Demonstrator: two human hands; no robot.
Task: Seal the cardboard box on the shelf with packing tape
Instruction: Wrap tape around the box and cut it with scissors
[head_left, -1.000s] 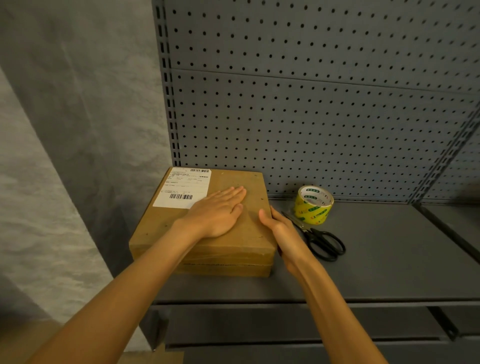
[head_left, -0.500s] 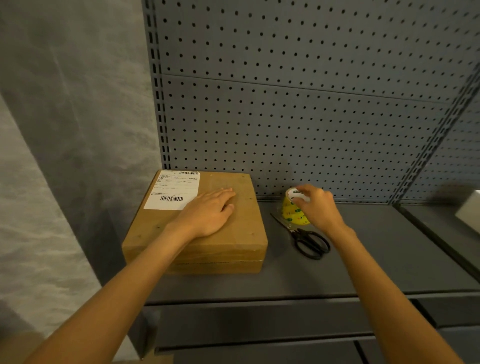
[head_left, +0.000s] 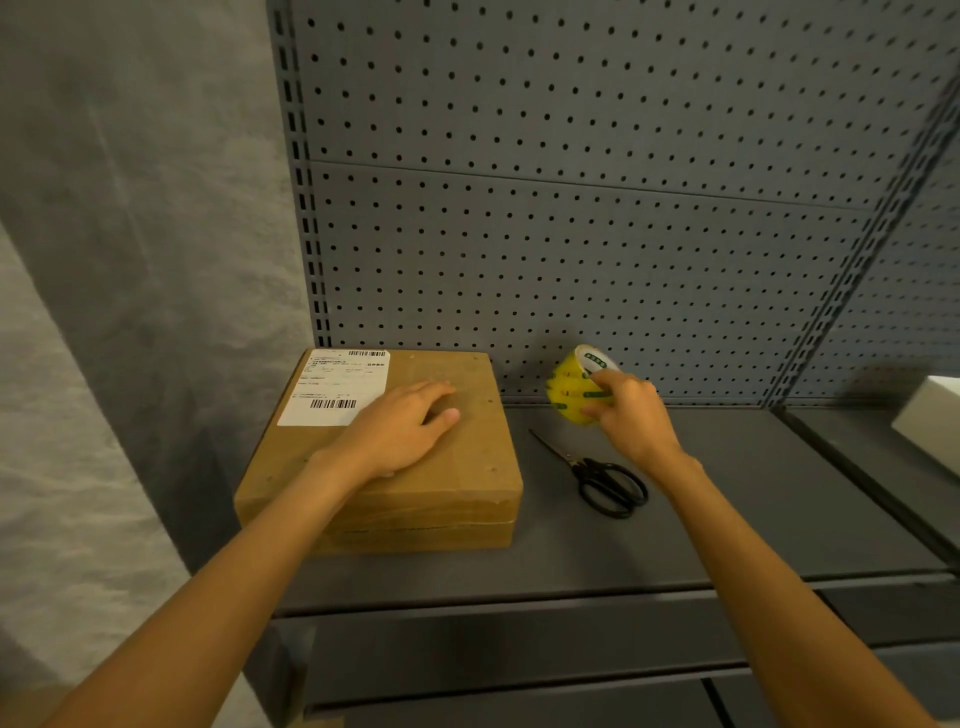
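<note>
Brown box (head_left: 395, 457) on the left of a gray shelf (head_left: 727, 530), left hand (head_left: 400, 431) resting flat on top, right hand (head_left: 631, 415) holding a yellow tape roll (head_left: 571, 387) tipped up near the far holey wall (head_left: 571, 234), black scissors (head_left: 597, 475) lying between box and right arm

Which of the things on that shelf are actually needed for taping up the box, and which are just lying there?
For the job:
box, under the flat left hand
tape roll, gripped by the right hand
scissors, probably for cutting the tape

Just lying about:
white object at the right edge, only partly in view
</note>
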